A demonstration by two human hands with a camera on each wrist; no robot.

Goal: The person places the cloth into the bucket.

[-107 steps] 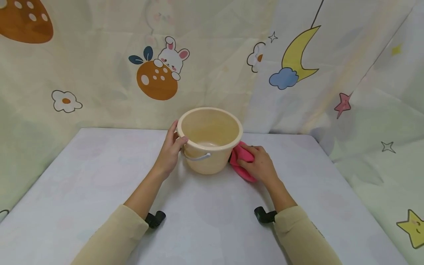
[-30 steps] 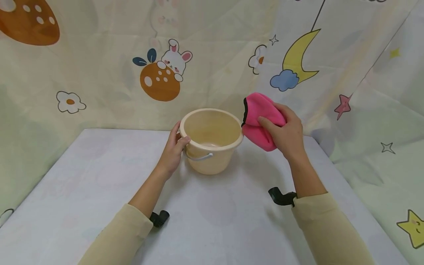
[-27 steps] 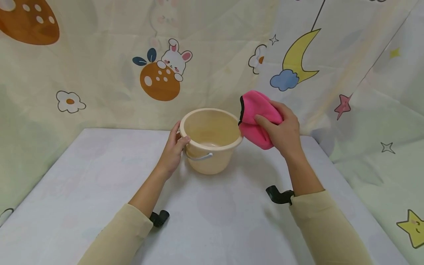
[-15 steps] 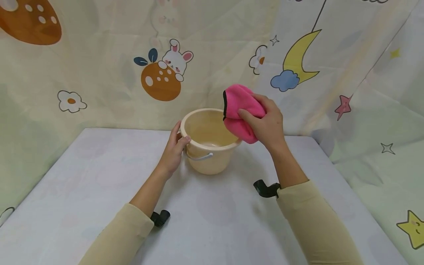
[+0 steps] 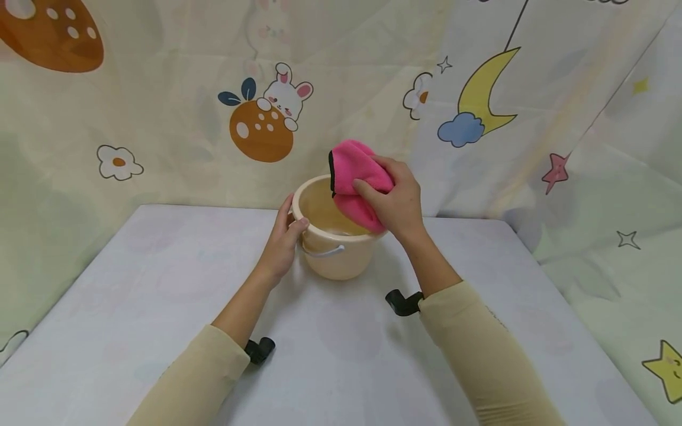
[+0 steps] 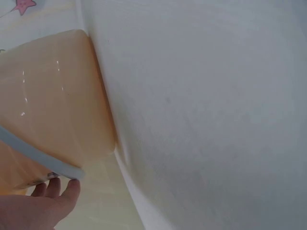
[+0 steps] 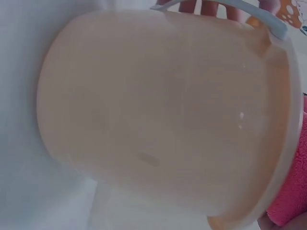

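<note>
Your left hand clamps the cream plastic bucket by its rim—presumably to steady it—upright near the far edge of the white table. Your right hand pinches the pink, black-edged fabric cloth over the bucket's opening, likely to bind its folds.

Bucket was pale cream, peachier in wrist views; handle lt grey. Cloth was hot pink w/ blk edging. Sleeves were khaki-beige, wrist devices blk. Tabletop was off-white w/ faint pastel blotches. Bkgd sheet was cream to pale grn w/ cartoon prints, clock from bucket: brn fruit w/ wht dots + wht bunny w/ pink ears btwn 10 & 11 o'clock, yel moon + blue cloud approx 2, yel star approx 4.
</note>
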